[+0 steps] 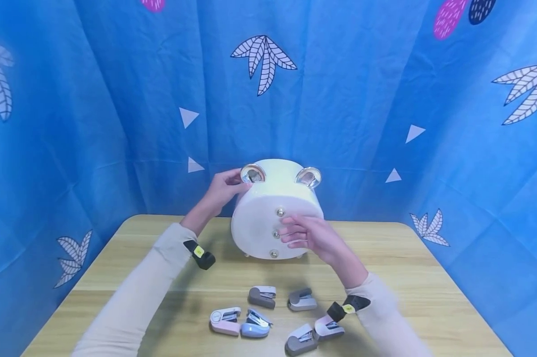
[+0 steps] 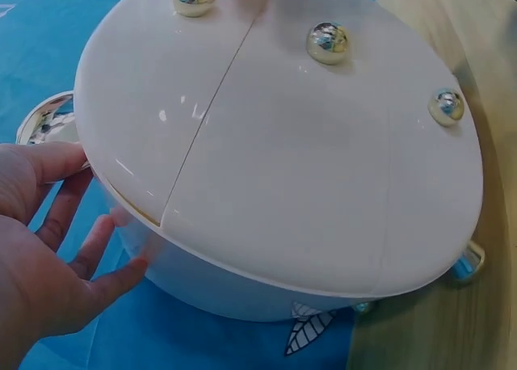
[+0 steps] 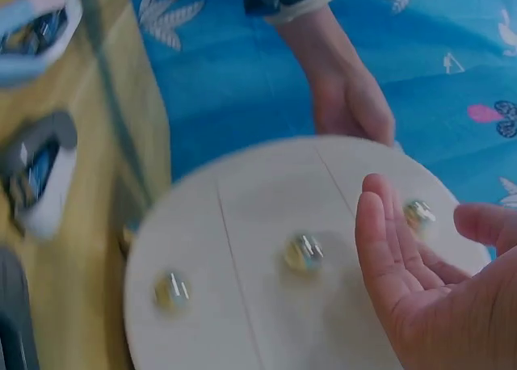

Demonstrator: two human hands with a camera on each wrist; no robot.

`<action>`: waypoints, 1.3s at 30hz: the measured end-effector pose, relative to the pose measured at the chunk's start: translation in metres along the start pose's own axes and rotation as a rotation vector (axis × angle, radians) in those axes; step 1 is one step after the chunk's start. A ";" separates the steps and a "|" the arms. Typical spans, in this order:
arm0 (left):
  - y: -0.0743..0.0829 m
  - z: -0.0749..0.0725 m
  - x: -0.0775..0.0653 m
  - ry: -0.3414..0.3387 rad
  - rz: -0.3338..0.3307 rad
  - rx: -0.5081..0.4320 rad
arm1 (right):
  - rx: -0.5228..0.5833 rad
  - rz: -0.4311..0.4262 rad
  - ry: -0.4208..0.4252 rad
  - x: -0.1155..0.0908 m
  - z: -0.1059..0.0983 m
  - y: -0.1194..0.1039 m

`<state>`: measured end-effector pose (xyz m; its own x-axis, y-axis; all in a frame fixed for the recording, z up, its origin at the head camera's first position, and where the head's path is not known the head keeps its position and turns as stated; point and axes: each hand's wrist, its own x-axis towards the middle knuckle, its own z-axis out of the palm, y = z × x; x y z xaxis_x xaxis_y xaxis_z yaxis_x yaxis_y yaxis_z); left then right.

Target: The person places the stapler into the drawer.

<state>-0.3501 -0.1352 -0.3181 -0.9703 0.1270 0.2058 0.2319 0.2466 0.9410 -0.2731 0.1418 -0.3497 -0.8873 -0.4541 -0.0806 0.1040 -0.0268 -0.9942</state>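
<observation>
A white oval cabinet (image 1: pixel 255 223) with three gold round knobs and two shiny ear shapes stands upright at the back of the table. Seams divide its front into drawer panels; a thin gap shows along the edge of the top panel (image 2: pixel 161 87) in the left wrist view. My left hand (image 1: pixel 224 188) touches the cabinet's side beside the left ear (image 1: pixel 253 173), thumb near the front rim, fingers spread along the wall. Before the knobs, my right hand (image 1: pixel 310 235) hovers with fingers extended and holds nothing. The middle knob (image 3: pixel 304 252) lies just beyond its fingertips in the right wrist view.
Several small staplers lie on the wooden table (image 1: pixel 371 258) nearer me: a brown-and-white one (image 1: pixel 262 296), a grey one (image 1: pixel 301 300), a blue one (image 1: pixel 255 325), a pink-and-white one (image 1: pixel 225 321) and others by my right sleeve. A blue curtain (image 1: pixel 340 124) hangs behind.
</observation>
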 end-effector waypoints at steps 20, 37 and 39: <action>0.006 -0.001 0.008 -0.021 -0.019 0.017 | 0.323 0.085 0.080 0.015 0.032 -0.007; 0.014 -0.005 -0.001 -0.052 -0.024 0.030 | 0.086 0.038 0.010 -0.033 0.045 -0.002; 0.015 -0.005 -0.003 -0.064 -0.031 0.045 | 0.077 0.042 0.004 -0.041 0.048 -0.001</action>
<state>-0.3437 -0.1368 -0.3037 -0.9711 0.1794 0.1575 0.2057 0.2939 0.9335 -0.2153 0.1173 -0.3425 -0.8832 -0.4528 -0.1221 0.1749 -0.0765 -0.9816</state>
